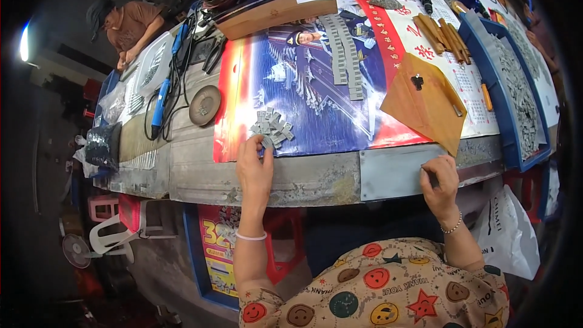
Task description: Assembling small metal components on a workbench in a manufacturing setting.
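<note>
My left hand (255,167) is at the front edge of a loose pile of small flat grey pieces (273,127), thumb and forefinger closed on one small grey piece (266,143). My right hand (441,177) is curled at the table's front edge, beside a pale rectangular plate (395,174); whatever its fingers hold, if anything, is hidden. Beyond it lies an orange-brown sheet (419,100) with a small black part (418,82) on top. Two long rows of grey pieces (343,54) are laid out on the colourful poster (243,94).
A blue tray (510,152) of grey pieces stands at the right, near several brown rolls (446,36). Left of the poster are a round brown dish (205,105) and blue-handled corded tools (161,106). A long cardboard box (273,15) lies behind. Another person (130,27) works far left.
</note>
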Demonstrator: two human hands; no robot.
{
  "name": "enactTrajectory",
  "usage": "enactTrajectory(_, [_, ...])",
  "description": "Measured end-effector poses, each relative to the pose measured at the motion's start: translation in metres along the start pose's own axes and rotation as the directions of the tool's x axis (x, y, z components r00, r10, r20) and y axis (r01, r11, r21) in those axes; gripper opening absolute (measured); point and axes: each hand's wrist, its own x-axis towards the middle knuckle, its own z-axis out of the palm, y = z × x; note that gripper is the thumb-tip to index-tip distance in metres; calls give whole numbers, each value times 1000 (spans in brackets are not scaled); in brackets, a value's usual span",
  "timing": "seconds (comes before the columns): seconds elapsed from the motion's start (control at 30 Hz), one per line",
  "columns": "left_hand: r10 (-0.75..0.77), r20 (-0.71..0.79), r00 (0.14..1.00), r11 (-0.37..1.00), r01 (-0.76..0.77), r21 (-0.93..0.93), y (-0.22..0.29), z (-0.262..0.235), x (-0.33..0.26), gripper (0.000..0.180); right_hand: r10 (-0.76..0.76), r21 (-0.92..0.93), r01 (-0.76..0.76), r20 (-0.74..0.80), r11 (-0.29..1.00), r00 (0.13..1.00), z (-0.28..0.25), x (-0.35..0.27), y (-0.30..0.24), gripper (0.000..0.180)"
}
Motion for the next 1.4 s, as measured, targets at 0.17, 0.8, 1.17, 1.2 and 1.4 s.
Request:
enactTrajectory(0.17, [-67, -1, 998, 995, 67, -68, -4, -3, 1, 27, -27, -19, 27, 3, 999, 1000, 2, 1, -3, 18])
enactTrajectory(0.8, [-28, 397, 917, 723, 293, -626, 142, -7, -110, 21, 0, 612, -241, 367, 754, 930, -13, -2, -47, 21])
enactTrajectory(1.17, [24, 600, 800, 457, 525, -718, 183, 18, -115, 25, 99, 694, -567, 591, 445, 801, -29, -3, -33, 14])
enactTrajectory(1.2, [45, 679, 733, 430, 600, -675, 183, 20, -114, 22, 105, 678, -573, 599, 461, 794, -31, -3, -32, 12])
enactTrajectory(1.4, [-12, 607, 795, 407, 558, -723, 178, 16, -119, 18, -4, 420, -162, 366, 893, 930, -39, 35, 9, 14])
